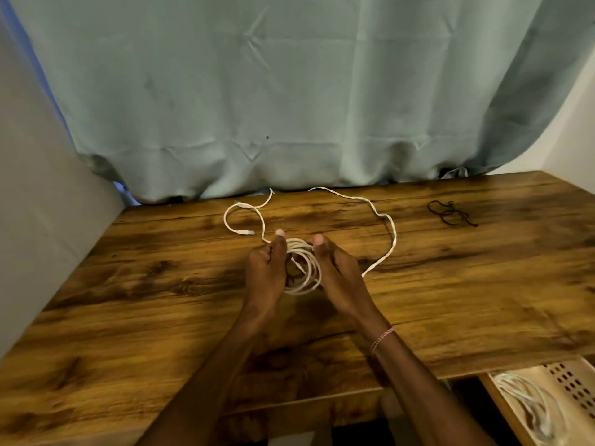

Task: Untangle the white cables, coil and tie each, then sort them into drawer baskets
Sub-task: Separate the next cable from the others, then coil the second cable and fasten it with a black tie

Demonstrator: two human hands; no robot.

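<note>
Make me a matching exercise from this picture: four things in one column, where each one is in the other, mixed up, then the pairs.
Things:
1. white cable coil
2. black ties
3. basket
4. curtain

Places:
A. behind the far edge of the table
B. gripped by the left hand and right hand
C. below the table's near edge, lower right
D. lying on the table, far right

Pairs: 1-B; 2-D; 3-C; 4-A

- Table top (161,284): wood grain, dark-streaked brown, smooth, faint sheen.
- White cable (302,246): flat, matt plastic jacket.
- Curtain (289,91): pale green cloth, matt, creased.
- Basket (570,386): pale, perforated, matt wall.
</note>
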